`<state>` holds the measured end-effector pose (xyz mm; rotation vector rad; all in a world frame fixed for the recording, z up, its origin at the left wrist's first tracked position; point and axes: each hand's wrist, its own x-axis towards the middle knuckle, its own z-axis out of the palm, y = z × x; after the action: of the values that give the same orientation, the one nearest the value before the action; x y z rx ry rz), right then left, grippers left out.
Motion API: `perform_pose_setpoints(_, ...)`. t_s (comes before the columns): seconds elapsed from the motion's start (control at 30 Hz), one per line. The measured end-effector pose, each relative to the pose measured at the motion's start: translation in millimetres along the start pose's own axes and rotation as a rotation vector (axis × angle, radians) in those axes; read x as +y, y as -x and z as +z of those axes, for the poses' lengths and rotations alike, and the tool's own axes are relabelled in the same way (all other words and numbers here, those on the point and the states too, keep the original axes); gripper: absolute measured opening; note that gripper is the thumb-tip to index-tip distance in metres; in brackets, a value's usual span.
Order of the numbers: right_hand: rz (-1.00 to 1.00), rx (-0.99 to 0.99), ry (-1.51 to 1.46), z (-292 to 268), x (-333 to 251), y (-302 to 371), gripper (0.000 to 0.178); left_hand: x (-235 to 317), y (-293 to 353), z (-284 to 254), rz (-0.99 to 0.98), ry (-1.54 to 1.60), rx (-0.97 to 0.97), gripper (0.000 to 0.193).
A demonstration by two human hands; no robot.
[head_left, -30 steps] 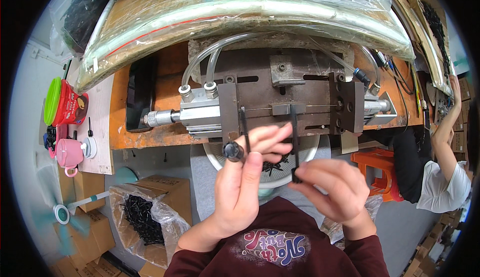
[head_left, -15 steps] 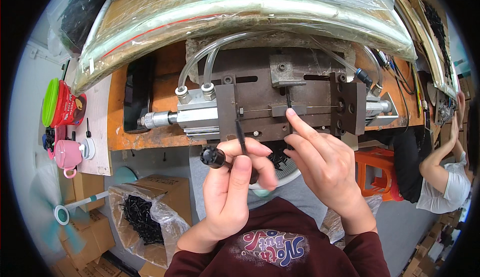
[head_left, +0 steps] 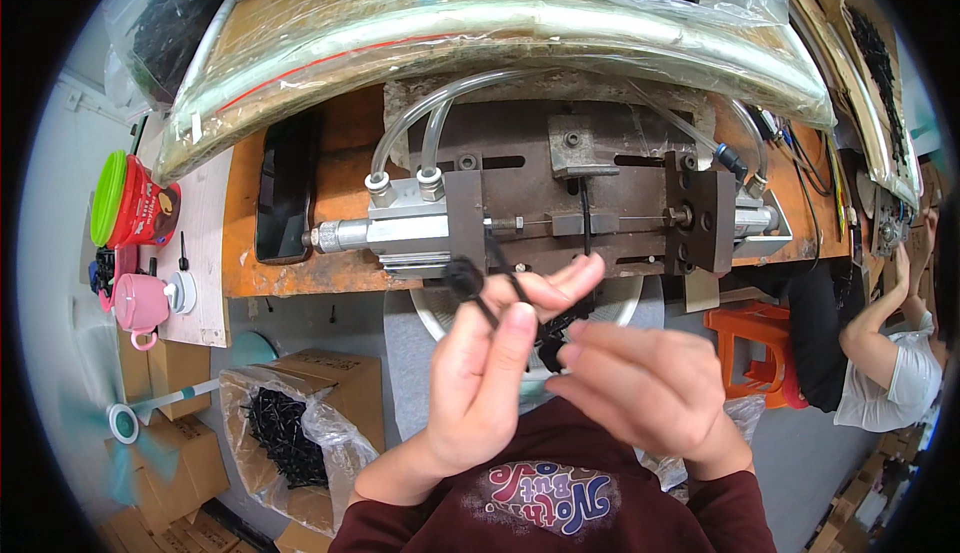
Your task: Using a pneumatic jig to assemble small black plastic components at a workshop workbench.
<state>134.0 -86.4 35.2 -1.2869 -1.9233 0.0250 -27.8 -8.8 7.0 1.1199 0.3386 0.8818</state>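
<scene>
My left hand [head_left: 475,373] is closed around thin black plastic rods in front of the metal fixture [head_left: 530,183]. One of them ends in a round, knobbed black head [head_left: 463,278] above the thumb. Close beside it, my right hand [head_left: 655,383] has its fingers bent together at a black plastic piece [head_left: 550,351], which is partly hidden between the two hands. In the fixture's middle, another slim black rod [head_left: 586,215] lies across the small grey block, under the upper metal clamp [head_left: 575,153]. No finger covers its upper part now.
Air cylinders with clear hoses [head_left: 410,118] flank the fixture. A phone [head_left: 285,188] lies to the left on the orange bench. A white basin [head_left: 625,303] with black parts sits below the hands. An open box of black parts [head_left: 285,438] and a spinning fan [head_left: 125,423] stand lower left.
My right hand has drawn back from the rod in the fixture toward my left hand, its index finger now bent. My left fingers have stretched rightward, and the held black rods have shifted.
</scene>
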Motion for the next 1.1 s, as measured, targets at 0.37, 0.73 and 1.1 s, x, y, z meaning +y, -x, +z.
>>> perform_pose_setpoints(0.37,0.09,0.014,0.092,-7,-1,6,0.037,13,-4,8,-0.263,-0.136,-0.044,0.041)
perform_pose_setpoints(0.73,0.265,-0.079,0.088,5,15,11,0.034,13,4,0,0.01,-0.588,0.083,0.029)
perform_pose_setpoints(1.1,0.233,-0.258,0.376,8,16,-2,0.026,29,2,-8,0.369,-0.652,0.11,0.02)
